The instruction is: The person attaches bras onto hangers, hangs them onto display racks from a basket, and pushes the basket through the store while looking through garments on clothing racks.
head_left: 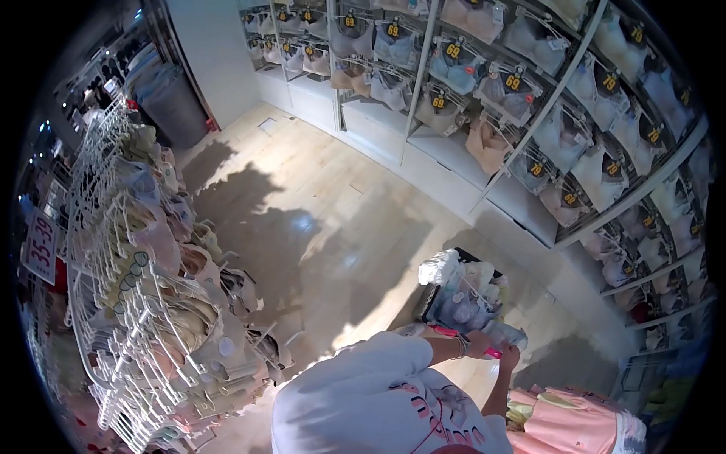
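Note:
My left hand [478, 344], with bracelets and a pink-red band at the wrist, is closed at the near end of a full basket. My right hand [510, 359] is closed just beside it, the two almost touching. Between them shows a small bright pink piece [493, 353], too small to name. A pale grey bra [505, 334] extends just beyond my fingers, and its held edge is hidden. The dark basket [429, 303] on the floor holds several pale bras [465, 303] on hangers, with a white bundle [439, 268] at its far corner.
At left stands a long rack of hanging bras [174, 287] with a sign [41, 246]. Wall shelves [522, 91] of price-tagged bras run along the right. Pink clothes [567, 424] lie at lower right. A grey bin [170, 106] stands far back on the wooden floor [333, 197].

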### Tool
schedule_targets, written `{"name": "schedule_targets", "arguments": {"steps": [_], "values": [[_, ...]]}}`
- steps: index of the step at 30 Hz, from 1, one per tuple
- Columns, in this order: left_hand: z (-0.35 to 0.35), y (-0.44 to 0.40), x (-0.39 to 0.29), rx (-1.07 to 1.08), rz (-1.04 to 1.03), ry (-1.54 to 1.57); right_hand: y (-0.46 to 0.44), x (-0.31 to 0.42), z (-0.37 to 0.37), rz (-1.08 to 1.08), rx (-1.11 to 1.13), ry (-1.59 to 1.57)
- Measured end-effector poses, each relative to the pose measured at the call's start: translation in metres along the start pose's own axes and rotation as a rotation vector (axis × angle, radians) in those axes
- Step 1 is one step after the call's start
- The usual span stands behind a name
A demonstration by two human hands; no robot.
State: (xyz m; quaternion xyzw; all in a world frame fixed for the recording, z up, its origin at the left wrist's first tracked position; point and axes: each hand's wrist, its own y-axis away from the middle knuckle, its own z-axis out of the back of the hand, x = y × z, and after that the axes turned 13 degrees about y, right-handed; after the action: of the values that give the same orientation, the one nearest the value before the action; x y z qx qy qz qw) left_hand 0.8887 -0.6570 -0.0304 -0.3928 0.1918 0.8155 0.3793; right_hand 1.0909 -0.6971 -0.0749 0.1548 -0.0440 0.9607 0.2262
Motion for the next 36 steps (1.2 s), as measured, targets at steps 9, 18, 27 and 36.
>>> {"name": "schedule_targets", "arguments": {"steps": [9, 18, 27, 36], "values": [[-0.009, -0.007, 0.014, -0.028, -0.018, -0.060, 0.008, 0.015, 0.007, 0.003, -0.020, -0.022], [-0.009, 0.007, 0.005, -0.092, -0.093, -0.075, 0.022, 0.012, 0.000, -0.033, -0.023, -0.067], [0.005, 0.021, 0.020, -0.118, -0.032, -0.058, 0.034, 0.030, -0.001, -0.051, -0.029, 0.000], [0.018, 0.026, 0.032, -0.109, -0.133, -0.118, 0.042, 0.041, -0.020, -0.110, -0.069, -0.114]]}}
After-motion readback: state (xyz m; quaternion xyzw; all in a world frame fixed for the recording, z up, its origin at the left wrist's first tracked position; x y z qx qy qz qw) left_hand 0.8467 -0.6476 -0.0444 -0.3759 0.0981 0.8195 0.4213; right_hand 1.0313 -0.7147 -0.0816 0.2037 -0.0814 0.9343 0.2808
